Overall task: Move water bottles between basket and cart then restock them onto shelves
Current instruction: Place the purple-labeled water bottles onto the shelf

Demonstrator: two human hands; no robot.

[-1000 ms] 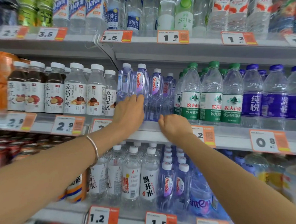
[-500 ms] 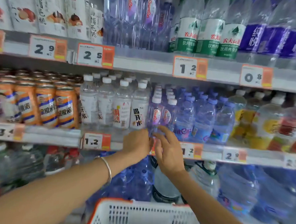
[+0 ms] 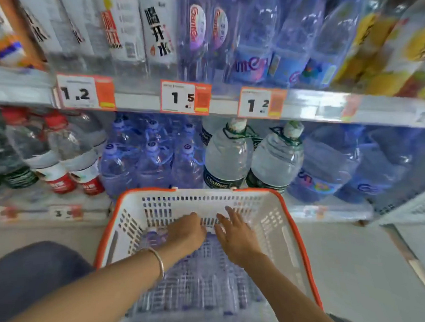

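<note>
A white basket with an orange rim stands on the floor in front of the shelves. Several clear purple-tinted water bottles lie inside it. My left hand is down in the basket, fingers curled over the bottles near the far wall; whether it grips one is hidden. My right hand hovers beside it with fingers spread, holding nothing. Matching purple bottles stand on the shelf above the 1.5 price tag.
The bottom shelf holds blue multi-packs, two large clear jugs and red-capped bottles. A white shelf unit juts in at the right. Grey floor lies right of the basket. My knee is at lower left.
Both hands dropped from the shelf edge down into the basket, and my view tilted downward with them.
</note>
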